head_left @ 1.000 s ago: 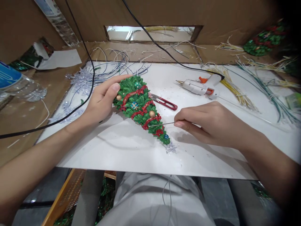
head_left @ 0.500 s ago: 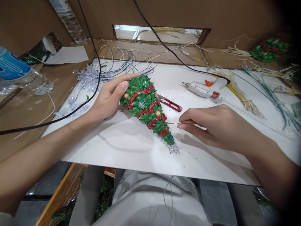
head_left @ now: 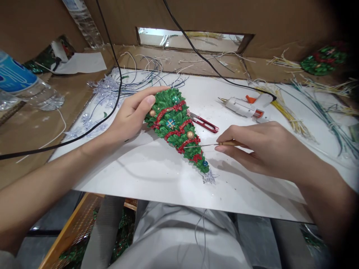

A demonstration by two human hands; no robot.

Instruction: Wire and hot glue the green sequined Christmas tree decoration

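Note:
My left hand [head_left: 134, 112] grips the wide end of a small decorative Christmas tree [head_left: 171, 134], its thumb on the front. The tree is green with red garlands, bows and coloured balls, and lies tilted with its clear star [head_left: 209, 177] toward me. Between the thumb and fingers of my right hand [head_left: 252, 149] is a thin metal pick [head_left: 206, 145] with a wooden handle. The pick's tip meets the tree near a red garland on its lower part. Partly behind the tree lie red thread snips [head_left: 206, 124] on the white board.
A white glue gun [head_left: 242, 106] lies behind my right hand, its black cord running up over the board. Wires with clear stars [head_left: 106, 91] pile at the back left. Yellow wires [head_left: 293, 116] lie right; a water bottle [head_left: 25, 80] lies left. An orange basket [head_left: 70, 228] sits below.
The view has shifted slightly. Both hands keep their holds on the tree and the pick, and the pick's tip stays at about the same spot on the tree.

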